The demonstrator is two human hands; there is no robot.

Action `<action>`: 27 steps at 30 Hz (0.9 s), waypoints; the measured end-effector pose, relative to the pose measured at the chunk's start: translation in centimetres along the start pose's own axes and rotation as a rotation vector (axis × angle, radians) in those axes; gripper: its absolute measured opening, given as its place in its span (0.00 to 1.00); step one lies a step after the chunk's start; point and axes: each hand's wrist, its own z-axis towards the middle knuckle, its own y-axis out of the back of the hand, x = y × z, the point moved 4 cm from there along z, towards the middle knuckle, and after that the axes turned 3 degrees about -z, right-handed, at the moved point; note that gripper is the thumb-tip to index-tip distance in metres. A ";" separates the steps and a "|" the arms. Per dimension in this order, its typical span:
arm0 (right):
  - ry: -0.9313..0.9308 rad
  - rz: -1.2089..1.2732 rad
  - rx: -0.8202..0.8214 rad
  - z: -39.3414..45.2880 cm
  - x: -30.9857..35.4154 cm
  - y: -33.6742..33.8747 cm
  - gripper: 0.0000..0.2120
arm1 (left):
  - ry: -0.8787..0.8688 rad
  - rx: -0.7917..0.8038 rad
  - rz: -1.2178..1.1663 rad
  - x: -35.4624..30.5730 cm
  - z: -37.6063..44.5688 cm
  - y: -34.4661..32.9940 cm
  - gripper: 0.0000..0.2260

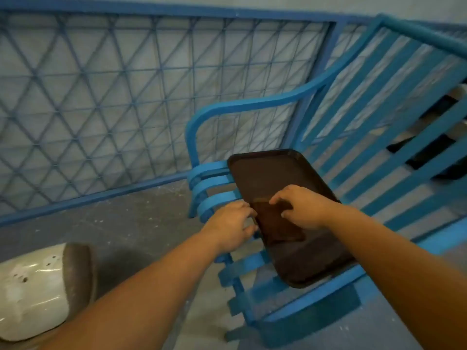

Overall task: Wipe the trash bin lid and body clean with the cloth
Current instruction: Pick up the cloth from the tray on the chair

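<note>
Your right hand [300, 208] rests with curled fingertips on a dark folded cloth [275, 223], which looks soft and light, lying on the stiff brown lid [285, 215] across the blue bench [353, 173]; your left hand [231, 229] clasps the lid's near edge; pinch the cloth by its fold.

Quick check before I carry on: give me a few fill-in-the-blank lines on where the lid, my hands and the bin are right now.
The dark lid lies on a ____ slatted bench.
The right hand rests on the lid's ____ flap.
The left hand is at the lid's ____ edge.
The white bin is on the ____.

Missing: blue; brown; left; floor
</note>
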 end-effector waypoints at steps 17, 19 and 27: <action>-0.100 0.074 0.164 1.3 -4.0 -4.7 0.30 | 0.075 0.213 0.369 -1.0 6.5 -6.7 0.17; -0.104 0.080 0.150 1.3 -4.2 -4.7 0.35 | 0.077 0.163 0.360 -1.4 6.8 -6.3 0.13; -0.038 0.260 -0.149 1.0 -2.8 -2.7 0.15 | 0.170 -0.155 -0.510 -1.6 6.1 -1.2 0.06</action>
